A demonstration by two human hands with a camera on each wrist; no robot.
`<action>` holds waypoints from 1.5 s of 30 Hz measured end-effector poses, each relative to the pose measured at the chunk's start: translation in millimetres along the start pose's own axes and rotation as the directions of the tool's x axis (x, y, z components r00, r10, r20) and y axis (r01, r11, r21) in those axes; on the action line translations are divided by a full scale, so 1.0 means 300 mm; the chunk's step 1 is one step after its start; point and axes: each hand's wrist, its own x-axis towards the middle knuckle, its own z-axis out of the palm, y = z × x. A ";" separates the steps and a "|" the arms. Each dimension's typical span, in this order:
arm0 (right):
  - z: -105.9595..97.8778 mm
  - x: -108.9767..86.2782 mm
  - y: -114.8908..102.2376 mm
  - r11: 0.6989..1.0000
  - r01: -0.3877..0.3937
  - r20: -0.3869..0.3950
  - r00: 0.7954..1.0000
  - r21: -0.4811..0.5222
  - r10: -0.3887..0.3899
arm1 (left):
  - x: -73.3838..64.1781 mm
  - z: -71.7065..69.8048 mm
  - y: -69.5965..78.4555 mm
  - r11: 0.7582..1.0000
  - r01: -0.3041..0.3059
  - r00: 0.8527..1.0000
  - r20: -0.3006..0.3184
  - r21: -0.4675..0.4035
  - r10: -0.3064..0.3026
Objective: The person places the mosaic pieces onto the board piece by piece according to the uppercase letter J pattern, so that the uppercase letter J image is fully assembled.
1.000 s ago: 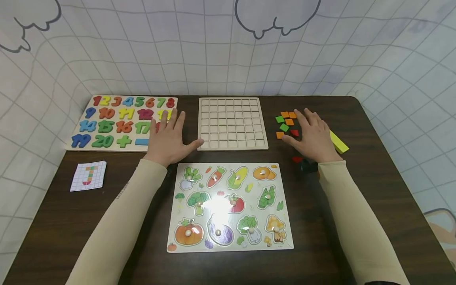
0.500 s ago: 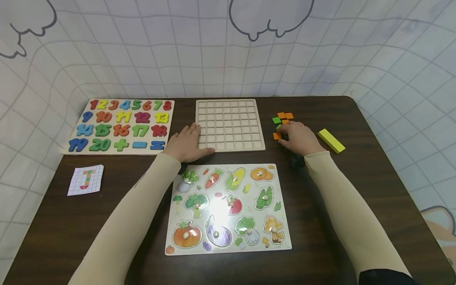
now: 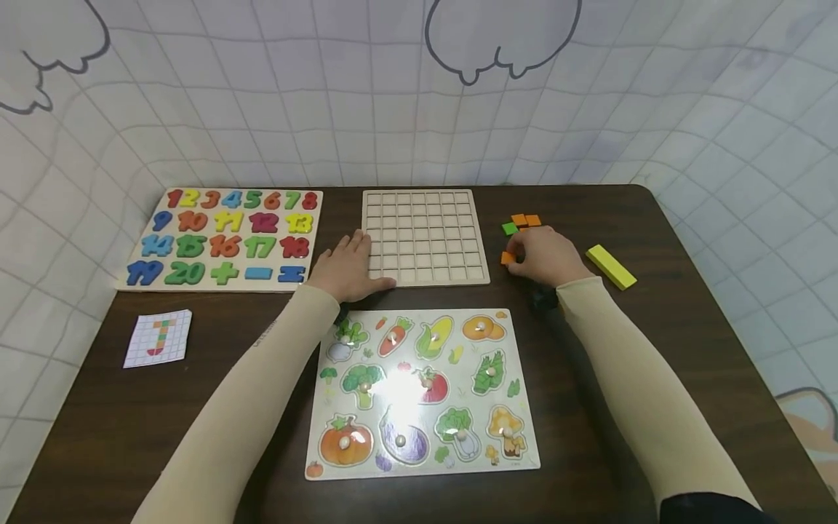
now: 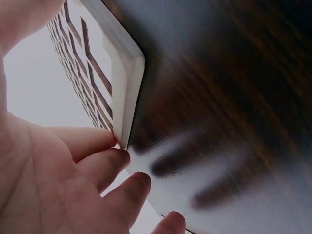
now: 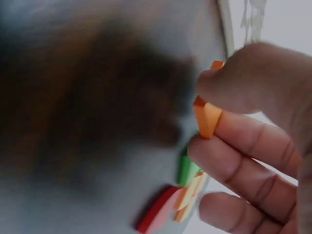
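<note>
My left hand (image 3: 347,268) rests at the left edge of the pale wooden grid board (image 3: 425,239). In the left wrist view its fingers (image 4: 124,195) are extended, with fingertips touching the board's side. My right hand (image 3: 548,255) is over the small coloured tiles at the board's right. Seen from the right wrist, thumb and fingers pinch an orange tile (image 5: 207,118). Beyond them lie a green tile (image 5: 187,168), a red curved-edged piece (image 5: 160,209) and more orange tiles. In the head view, a green tile (image 3: 510,228) and orange tiles (image 3: 507,258) show around the hand; others are hidden beneath it.
A number puzzle board (image 3: 224,280) stands back left, with a card showing a coloured pattern (image 3: 157,338) in front of it. A vegetable peg puzzle (image 3: 422,466) lies front centre, between the forearms. A yellow block (image 3: 611,266) lies right of the right hand.
My left hand has moved right from over the number board to the grid board's edge. The right hand has come down to the tiles, its fingers closing around an orange one.
</note>
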 end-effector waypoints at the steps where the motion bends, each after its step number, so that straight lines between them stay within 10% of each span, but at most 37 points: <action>1: 0.000 0.006 -0.004 1.000 0.003 -0.012 1.000 0.014 -0.003 | 0.002 0.005 -0.003 1.000 0.003 1.000 -0.002 0.000 -0.003; 29: 0.053 0.425 -0.369 0.967 0.104 0.032 0.993 0.233 -0.114 | -0.015 0.032 0.016 0.999 0.016 0.998 -0.064 0.039 -0.013; 45: 0.076 0.498 -0.432 0.965 0.163 0.030 0.985 0.207 -0.173 | -0.012 0.032 -0.004 0.999 0.038 0.996 -0.078 0.025 -0.036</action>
